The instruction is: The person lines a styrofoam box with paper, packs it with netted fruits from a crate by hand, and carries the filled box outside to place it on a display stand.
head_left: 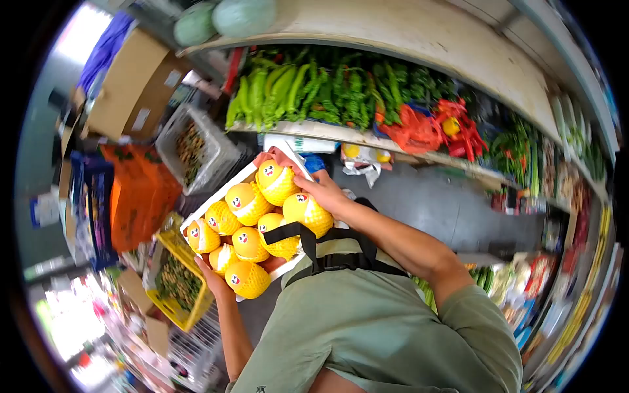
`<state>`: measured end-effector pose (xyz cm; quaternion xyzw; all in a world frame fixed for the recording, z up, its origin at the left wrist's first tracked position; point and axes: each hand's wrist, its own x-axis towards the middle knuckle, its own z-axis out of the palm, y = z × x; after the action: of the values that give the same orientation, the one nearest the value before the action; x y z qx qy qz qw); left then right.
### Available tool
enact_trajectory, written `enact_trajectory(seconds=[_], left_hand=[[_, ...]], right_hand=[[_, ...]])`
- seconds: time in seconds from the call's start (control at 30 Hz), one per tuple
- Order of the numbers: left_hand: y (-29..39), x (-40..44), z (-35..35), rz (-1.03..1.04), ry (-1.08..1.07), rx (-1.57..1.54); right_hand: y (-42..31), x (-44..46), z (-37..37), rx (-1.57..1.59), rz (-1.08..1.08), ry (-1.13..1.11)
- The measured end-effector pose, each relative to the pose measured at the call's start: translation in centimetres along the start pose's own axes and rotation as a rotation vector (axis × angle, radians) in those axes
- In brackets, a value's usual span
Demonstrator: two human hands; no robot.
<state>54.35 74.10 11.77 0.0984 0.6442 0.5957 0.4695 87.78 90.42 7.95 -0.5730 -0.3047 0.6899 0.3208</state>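
Note:
A shallow white carton (223,191) is held in front of my body, tilted in the view. Inside are several round yellow-orange fruits (249,243) in yellow foam nets, with smiling-face stickers and pinkish paper around them. My right hand (322,193) grips the carton's right side, its fingers curled by the upper fruits. At the lower left edge, my left hand (211,278) supports the carton, most of its fingers hidden underneath or behind it. A black strap (288,230) from my waist area crosses in front of the fruits.
Green peppers (282,88) and leafy greens line a shelf (367,136) ahead. Red plastic bags (419,128) hang over its edge. On the left stand a grey crate (226,147), an orange bag (141,196), a yellow crate (171,308) and a cardboard box (134,85).

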Motion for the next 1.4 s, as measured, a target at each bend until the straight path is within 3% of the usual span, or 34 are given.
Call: enact_trajectory(seconds=[0.1,0.17,0.3,0.37,0.43,0.5,0.63,0.73,0.87,1.0,1.13,1.27,1.33,1.4], left_hand=[[-2.4,-4.2,-0.4,-0.016,0.168,-0.098],[-4.3,-7.1,0.5,-0.019,0.302,-0.171],[-6.5,-9.0,3.1,-0.019,0.475,-0.345],[-8.4,-9.4,2.0,-0.029,0.653,-0.138],[-11.3,-9.0,0.5,-0.079,0.772,-0.118],[-14.5,-9.0,0.7,0.0,0.938,-0.13],[-18.3,-9.3,1.3,-0.103,1.154,-0.17],[-20.8,-9.4,2.0,-0.098,1.308,-0.28],[-18.9,-11.1,-0.5,-0.059,1.382,-0.438],[-16.5,-15.0,-4.0,-0.197,1.503,-0.47],[-15.7,-18.7,-8.1,-0.106,1.578,-0.611],[-12.1,-20.7,-11.1,-0.175,1.793,-0.758],[-13.7,-21.1,-14.0,-0.293,1.904,-0.774],[-15.6,-20.7,-16.9,-0.247,1.953,-0.806]], right_hand=[[-0.1,2.1,0.7,-0.011,0.051,-0.132],[-0.2,5.7,-0.3,-0.007,0.115,-0.445],[-1.4,10.8,3.2,-0.038,0.278,-0.587],[-1.0,13.8,5.7,-0.151,0.358,-0.657],[-0.8,16.0,8.9,-0.254,0.353,-0.772],[0.0,19.0,11.6,-0.305,0.412,-0.981],[2.0,23.0,18.0,-0.442,0.415,-0.964],[-2.8,15.9,23.8,-0.552,0.37,-1.08],[-2.9,12.5,31.6,-0.616,0.443,-1.234],[2.6,9.3,39.9,-0.697,0.533,-1.291],[8.1,4.3,46.3,-0.811,0.58,-1.348],[14.0,-2.0,53.7,-0.942,0.695,-1.427],[15.8,-6.7,57.4,-0.979,0.815,-1.494],[18.5,-8.6,61.3,-0.989,0.803,-1.576]])
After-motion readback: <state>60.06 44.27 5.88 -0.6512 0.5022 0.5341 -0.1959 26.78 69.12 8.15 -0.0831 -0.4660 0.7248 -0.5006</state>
